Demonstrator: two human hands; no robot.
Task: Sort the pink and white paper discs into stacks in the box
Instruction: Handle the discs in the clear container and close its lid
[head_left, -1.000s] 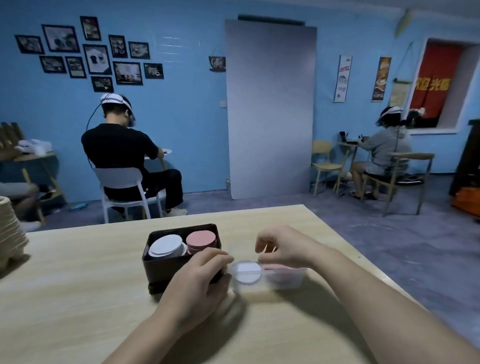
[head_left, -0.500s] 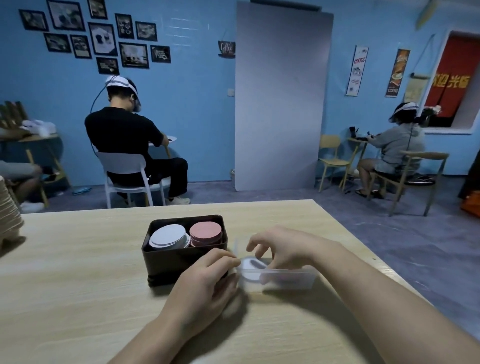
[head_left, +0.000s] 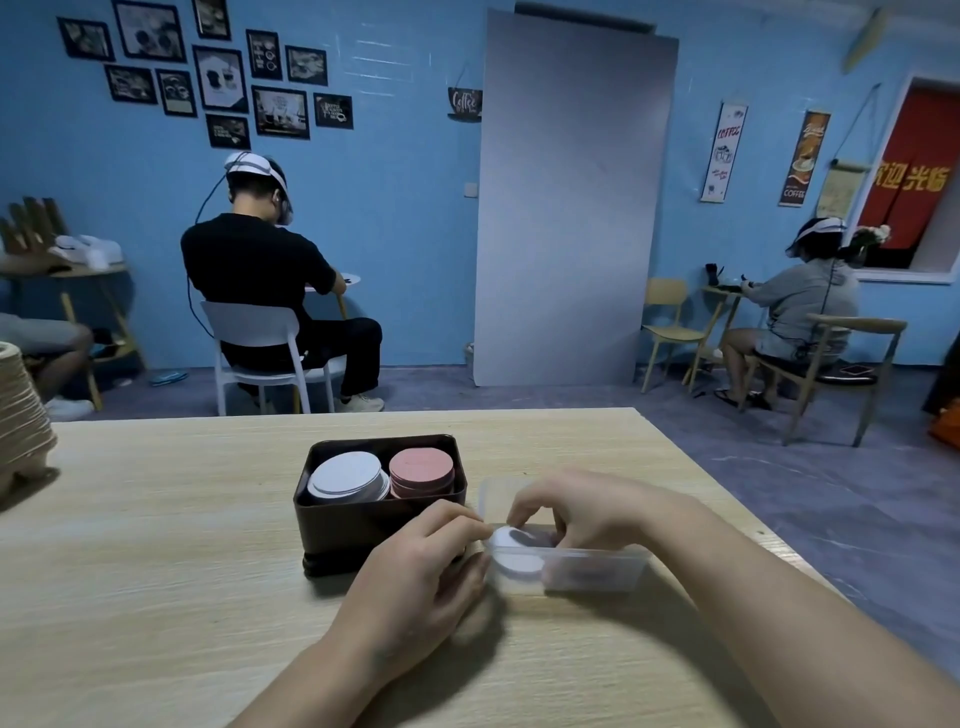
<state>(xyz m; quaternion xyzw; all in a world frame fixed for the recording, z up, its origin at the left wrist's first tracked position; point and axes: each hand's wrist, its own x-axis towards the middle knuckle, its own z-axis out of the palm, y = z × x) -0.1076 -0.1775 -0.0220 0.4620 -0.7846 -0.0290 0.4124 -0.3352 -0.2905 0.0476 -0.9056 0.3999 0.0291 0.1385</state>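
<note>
A dark brown box (head_left: 358, 530) stands mid-table with a white disc stack (head_left: 345, 475) in its left half and a pink disc stack (head_left: 421, 467) in its right half. Touching its right side is a clear plastic container (head_left: 597, 569). A loose white disc (head_left: 514, 558) lies tilted in the container's left end, and pinkish discs show faintly through the wall further right. My left hand (head_left: 415, 582) pinches the container's left edge. My right hand (head_left: 587, 509) reaches down inside, fingertips on the white disc's raised edge.
A stack of beige pulp trays (head_left: 21, 415) sits at the table's far left. The wooden table (head_left: 156, 571) ends close to my right forearm. Two seated people wearing headsets, chairs and small tables are across the room.
My right hand has dropped into the clear container onto the white disc, whose edge now lifts. My left hand has closed on the container's left edge. The camera has tilted slightly.
</note>
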